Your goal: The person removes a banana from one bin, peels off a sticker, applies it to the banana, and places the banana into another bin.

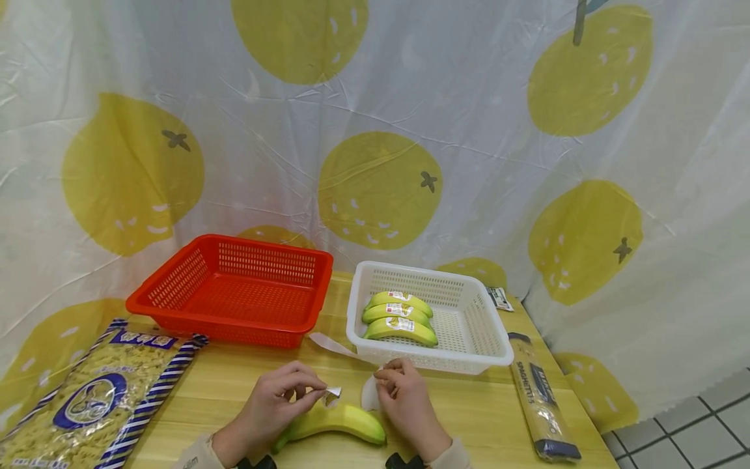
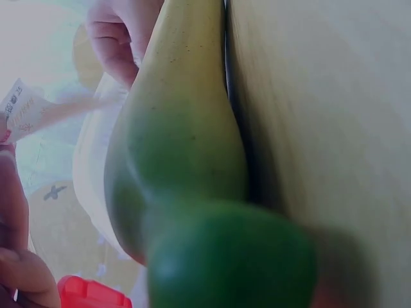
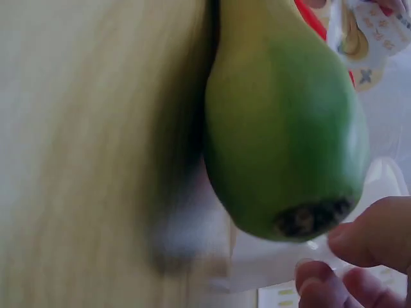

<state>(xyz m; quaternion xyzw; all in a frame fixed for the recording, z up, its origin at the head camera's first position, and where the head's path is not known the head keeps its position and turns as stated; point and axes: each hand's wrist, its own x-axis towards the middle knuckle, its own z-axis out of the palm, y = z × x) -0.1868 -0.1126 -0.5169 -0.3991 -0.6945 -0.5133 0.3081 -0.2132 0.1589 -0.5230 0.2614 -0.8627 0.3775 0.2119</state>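
My left hand (image 1: 280, 402) pinches a small printed sticker (image 1: 333, 394) by its edge, above a yellow-green banana (image 1: 346, 422) lying on the table. The sticker's printed face shows in the left wrist view (image 2: 24, 110), and part of a banana picture on it in the right wrist view. To the right of the banana, my right hand (image 1: 408, 405) holds a white paper strip (image 1: 370, 393) between thumb and fingers. The strip curls back toward the red basket. In the right wrist view, the banana's dark tip (image 3: 314, 217) is close to my right thumb.
A white basket (image 1: 433, 360) holds several bananas (image 1: 401, 329) with stickers. Left of it stands a red basket (image 1: 228, 319). A bag of pasta (image 1: 111, 397) lies at the left, a spaghetti pack (image 1: 541, 400) at the right edge. A lemon-print curtain (image 1: 469, 215) hangs behind.
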